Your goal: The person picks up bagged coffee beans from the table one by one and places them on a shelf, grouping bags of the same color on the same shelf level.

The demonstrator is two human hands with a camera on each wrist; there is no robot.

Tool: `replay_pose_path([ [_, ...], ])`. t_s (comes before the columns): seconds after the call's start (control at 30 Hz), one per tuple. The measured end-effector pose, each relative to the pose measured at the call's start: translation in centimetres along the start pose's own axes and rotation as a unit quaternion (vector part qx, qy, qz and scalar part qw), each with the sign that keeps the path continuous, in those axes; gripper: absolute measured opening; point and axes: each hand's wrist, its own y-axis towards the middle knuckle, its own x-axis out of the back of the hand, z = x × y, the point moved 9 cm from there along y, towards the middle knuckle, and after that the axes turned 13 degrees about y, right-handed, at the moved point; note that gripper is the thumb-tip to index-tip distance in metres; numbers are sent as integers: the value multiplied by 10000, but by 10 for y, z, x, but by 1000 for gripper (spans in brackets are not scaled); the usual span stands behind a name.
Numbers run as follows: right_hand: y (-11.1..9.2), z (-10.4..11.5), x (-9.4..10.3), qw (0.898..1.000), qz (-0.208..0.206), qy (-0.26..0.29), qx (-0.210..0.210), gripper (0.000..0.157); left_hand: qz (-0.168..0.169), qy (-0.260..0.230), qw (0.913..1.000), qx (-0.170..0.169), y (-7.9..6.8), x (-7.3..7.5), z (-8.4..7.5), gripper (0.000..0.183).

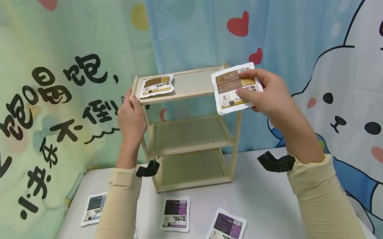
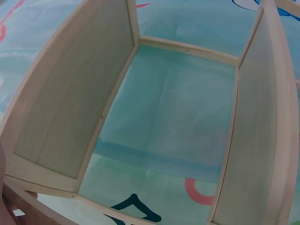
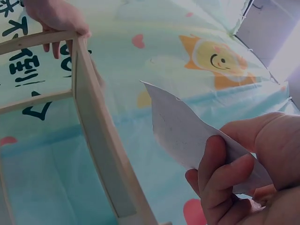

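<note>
My right hand [image 1: 266, 94] pinches a flat white pouch [image 1: 226, 84] with brown and yellow print, thumb on its printed face. The pouch is held up before the right end of a three-tier wooden shelf [image 1: 190, 149]. In the right wrist view its plain pale back [image 3: 173, 122] shows above the curled fingers. My left hand [image 1: 132, 117] grips the shelf's top left corner; the right wrist view shows that hand [image 3: 58, 18] from below. Another brown-and-yellow pouch [image 1: 156, 85] lies at the left of the top tier.
On the white table [image 1: 264, 204] lie two purple-printed pouches [image 1: 176, 214] [image 1: 226, 230] in front of the shelf. A blue-printed pouch [image 1: 95, 208] is at the left, and a further pouch [image 1: 135, 237] is mostly hidden by the left sleeve. Printed curtains [image 1: 187, 28] hang behind.
</note>
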Motion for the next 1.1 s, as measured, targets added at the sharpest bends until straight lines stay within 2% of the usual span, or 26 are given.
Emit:
replay_pose_path([
  [0.33, 56, 25, -21, 9993, 298, -41, -234, 55, -155, -45, 9998, -78, 1, 0, -2, 48],
  [0.6, 93, 21, -36, 9950, 463, 141, -872, 53, -45, 30, 10000, 18, -1, 0, -1, 50],
  [0.73, 104, 18, -42, 9914, 568, 226, -1160, 55, -38, 32, 10000, 25, -2, 2, -2, 49],
  [0.9, 114, 13, -49, 9853, 767, 615, -1401, 55, -30, 85, 9999, -48, 0, 2, -4, 49],
  [1.1, 121, -3, -55, 9797, 837, 824, -1624, 53, 3, 70, 10000, -13, -2, 2, -3, 49],
])
